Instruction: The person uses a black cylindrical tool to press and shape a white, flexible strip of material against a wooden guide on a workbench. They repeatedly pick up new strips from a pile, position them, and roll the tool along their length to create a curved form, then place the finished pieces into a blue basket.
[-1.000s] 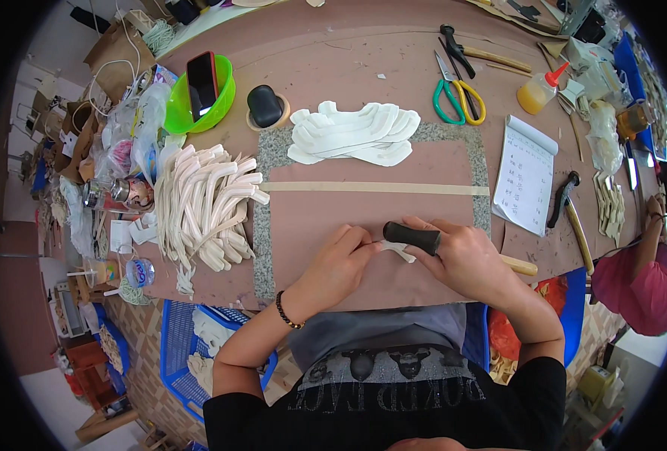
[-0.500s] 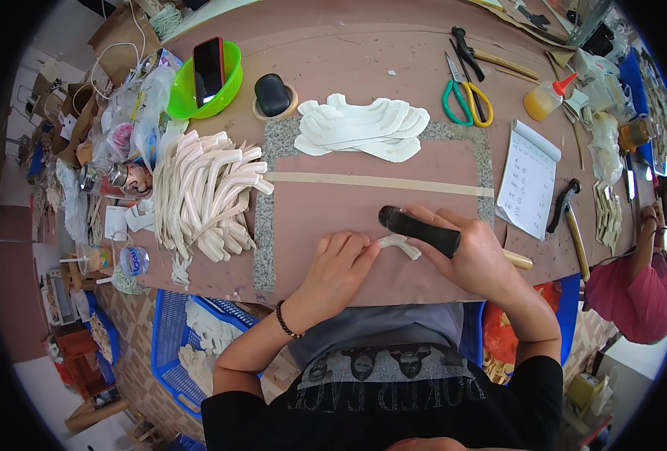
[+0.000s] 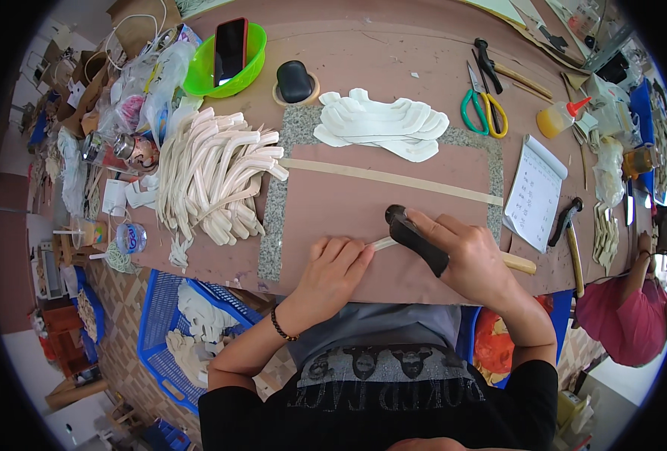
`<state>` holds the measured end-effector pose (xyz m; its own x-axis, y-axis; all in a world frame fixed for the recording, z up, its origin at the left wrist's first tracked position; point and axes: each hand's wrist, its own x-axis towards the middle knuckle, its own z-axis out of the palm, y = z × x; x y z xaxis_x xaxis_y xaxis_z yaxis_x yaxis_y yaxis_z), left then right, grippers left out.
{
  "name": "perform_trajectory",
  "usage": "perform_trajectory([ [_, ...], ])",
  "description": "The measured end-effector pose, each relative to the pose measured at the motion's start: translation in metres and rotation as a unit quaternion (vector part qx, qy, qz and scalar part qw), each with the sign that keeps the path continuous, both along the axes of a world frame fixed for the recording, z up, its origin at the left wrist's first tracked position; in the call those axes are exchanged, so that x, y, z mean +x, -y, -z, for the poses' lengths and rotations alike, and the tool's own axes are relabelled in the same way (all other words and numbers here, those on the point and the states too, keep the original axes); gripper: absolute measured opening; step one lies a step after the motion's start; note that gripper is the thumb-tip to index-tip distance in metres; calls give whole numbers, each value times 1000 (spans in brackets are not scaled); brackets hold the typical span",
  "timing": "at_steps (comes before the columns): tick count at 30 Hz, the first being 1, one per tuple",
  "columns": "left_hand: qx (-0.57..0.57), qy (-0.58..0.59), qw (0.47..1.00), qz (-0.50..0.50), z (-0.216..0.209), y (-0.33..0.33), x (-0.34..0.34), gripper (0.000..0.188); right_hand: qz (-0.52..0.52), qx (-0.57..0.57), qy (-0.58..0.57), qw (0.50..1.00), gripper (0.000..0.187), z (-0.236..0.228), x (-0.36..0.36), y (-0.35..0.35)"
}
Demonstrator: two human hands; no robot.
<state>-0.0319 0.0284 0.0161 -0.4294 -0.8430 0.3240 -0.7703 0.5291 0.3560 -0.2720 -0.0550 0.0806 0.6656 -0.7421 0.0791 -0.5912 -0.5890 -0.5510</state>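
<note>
My left hand (image 3: 335, 269) pinches one end of a narrow pale strip (image 3: 382, 243) that lies on the brown work surface. In my right hand (image 3: 470, 261) is a hammer, gripped round its black head (image 3: 418, 242), with the wooden handle (image 3: 519, 263) sticking out to the right. The hammer head lies over the strip and hides its right part; whether it presses on it I cannot tell. Beyond my hands, a flat beige band (image 3: 393, 181) runs across the surface. Farther back is a stack of white curved pieces (image 3: 382, 122).
A heap of pale curved strips (image 3: 217, 177) covers the left side. Behind it stand a green bowl (image 3: 252, 66) holding a phone (image 3: 230, 51) and a black rounded object (image 3: 294, 81). Scissors (image 3: 485, 109), a glue bottle (image 3: 560, 119), a notepad (image 3: 535, 194) and another hammer (image 3: 574, 248) lie right. A person (image 3: 626, 316) sits far right.
The whole view has shifted slightly. My right hand has brought the hammer head over the strip, covering its curved right end. My left hand keeps its pinch.
</note>
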Motion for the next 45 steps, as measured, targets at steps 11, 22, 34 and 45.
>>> perform_trajectory([
  [11,6,-43,998,-52,9,-17,10,39,-57,22,10,998,51,-9,20,-3],
  [22,2,-89,990,-108,12,-30,12,27,-93,-18,-16,995,51,1,28,4],
  [34,33,-121,992,-13,15,7,28,26,-35,0,-22,999,52,-10,12,3],
  [45,-62,70,972,215,5,44,32,22,-2,4,-6,1000,55,-2,0,-14],
])
